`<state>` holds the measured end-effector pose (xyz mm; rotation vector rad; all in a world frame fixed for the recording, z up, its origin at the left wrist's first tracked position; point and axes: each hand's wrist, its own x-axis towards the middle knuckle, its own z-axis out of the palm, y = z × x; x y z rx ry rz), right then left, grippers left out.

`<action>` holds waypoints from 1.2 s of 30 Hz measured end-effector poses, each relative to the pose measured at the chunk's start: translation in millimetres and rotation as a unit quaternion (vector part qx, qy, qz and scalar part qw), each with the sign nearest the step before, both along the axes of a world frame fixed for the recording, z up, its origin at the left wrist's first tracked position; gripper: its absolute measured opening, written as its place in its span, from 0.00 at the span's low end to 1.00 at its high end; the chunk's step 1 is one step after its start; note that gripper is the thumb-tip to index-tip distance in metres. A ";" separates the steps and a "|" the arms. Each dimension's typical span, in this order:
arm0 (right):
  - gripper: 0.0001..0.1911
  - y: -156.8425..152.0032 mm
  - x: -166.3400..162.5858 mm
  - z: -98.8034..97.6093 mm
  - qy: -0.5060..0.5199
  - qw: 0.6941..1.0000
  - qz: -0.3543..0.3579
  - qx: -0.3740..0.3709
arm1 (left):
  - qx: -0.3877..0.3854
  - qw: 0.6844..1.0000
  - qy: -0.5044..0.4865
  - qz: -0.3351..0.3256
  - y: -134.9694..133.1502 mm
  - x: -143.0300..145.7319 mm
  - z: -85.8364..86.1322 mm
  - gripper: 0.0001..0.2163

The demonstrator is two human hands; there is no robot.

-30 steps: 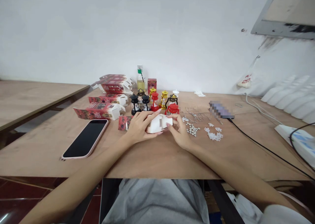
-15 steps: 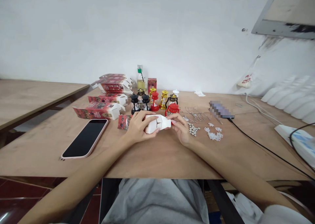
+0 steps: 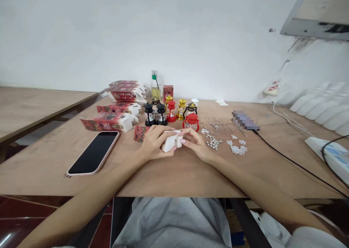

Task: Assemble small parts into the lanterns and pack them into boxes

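A small printed cardboard box (image 3: 169, 142) lies across my hands, its white end toward the right and its red printed part showing past my left fingers. My left hand (image 3: 154, 142) is wrapped round the box body. At the white end, my right hand (image 3: 196, 143) pinches a flap between thumb and fingers. Just beyond stand small lanterns: a red lantern (image 3: 191, 121) with a handle, black lanterns (image 3: 148, 114), gold lanterns (image 3: 181, 109) and another red lantern (image 3: 171, 112).
Flattened red boxes (image 3: 109, 122) and a pink-edged phone (image 3: 94, 153) lie left. Wire pieces (image 3: 216, 126), round button cells (image 3: 214, 142) and white plastic pieces (image 3: 237, 149) lie right, near a cabled phone (image 3: 245, 120). A bottle (image 3: 155, 90) stands behind; a power strip (image 3: 328, 155) sits far right.
The white end flap, earlier sticking out to the right, is now folded in against the box end. My right hand has moved left with it, closer to my left hand.
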<state>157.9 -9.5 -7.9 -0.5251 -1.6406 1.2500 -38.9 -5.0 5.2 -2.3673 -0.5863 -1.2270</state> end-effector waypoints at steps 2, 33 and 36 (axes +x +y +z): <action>0.11 -0.4 -0.9 -0.2 0.013 1.000 -0.001 -0.010 | 0.001 1.000 0.002 0.000 0.4 -0.1 -0.4 0.18; 0.15 -0.6 -3.3 -6.7 0.019 0.999 -0.038 -0.010 | 0.036 0.998 0.023 -0.037 0.5 -1.0 1.6 0.20; 0.14 -0.9 -3.3 -5.7 0.020 0.999 -0.029 -0.005 | 0.035 0.999 0.019 -0.035 -0.1 -0.6 2.2 0.20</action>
